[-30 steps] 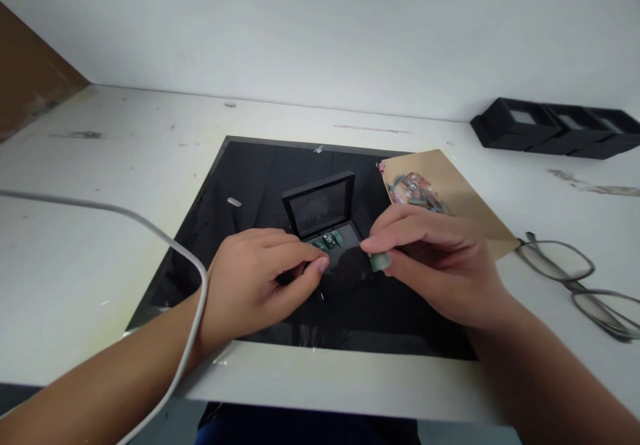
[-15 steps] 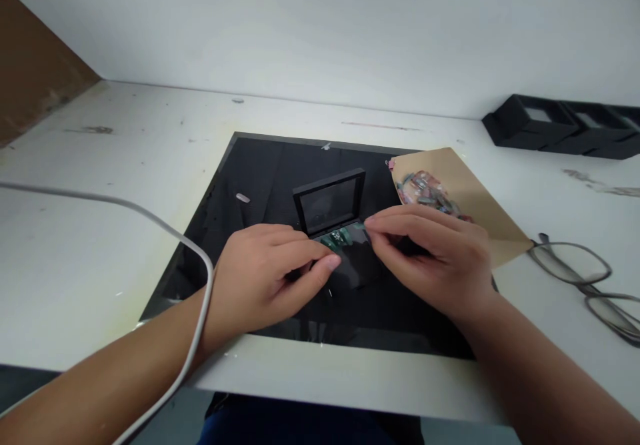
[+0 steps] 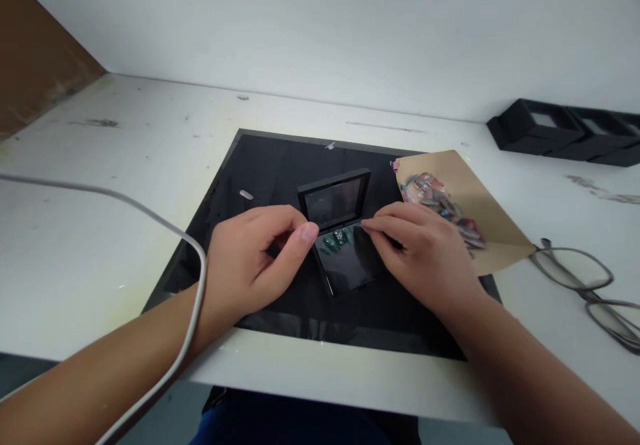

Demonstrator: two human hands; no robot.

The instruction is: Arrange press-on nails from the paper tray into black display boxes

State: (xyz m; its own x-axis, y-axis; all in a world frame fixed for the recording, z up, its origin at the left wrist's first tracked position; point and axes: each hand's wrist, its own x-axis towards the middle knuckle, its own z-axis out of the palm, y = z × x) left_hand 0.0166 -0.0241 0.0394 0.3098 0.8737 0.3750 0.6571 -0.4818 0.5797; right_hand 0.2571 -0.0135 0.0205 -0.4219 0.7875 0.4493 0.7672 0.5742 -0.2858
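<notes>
A small black display case (image 3: pixel 350 275) stands with its windowed lid (image 3: pixel 333 201) raised. Several green press-on nails (image 3: pixel 337 238) lie side by side along the hinge side of its tray, one bearing a white flower-like decoration. My left hand (image 3: pixel 257 258) is at the case's left hinge corner, thumb and index finger pressed together; whatever they may hold is hidden. Over the right end of the row, my right hand (image 3: pixel 420 245) pinches a small press-on nail (image 3: pixel 358 224) at its fingertips, mostly covered by them.
A black mat (image 3: pixel 280 158) lies under the case, with one pale nail (image 3: pixel 246 195) on it. Brown paper (image 3: pixel 480 198) bears a heap of colourful nails (image 3: pixel 435 198). Glasses (image 3: pixel 570 265) and several black boxes (image 3: pixel 555 131) are at the right. A white cable (image 3: pixel 200 298) crosses my left forearm.
My left hand has drawn back leftward from over the tray to the case's left corner, uncovering the green nails and the tray. My right hand stays pinched at the row's right end.
</notes>
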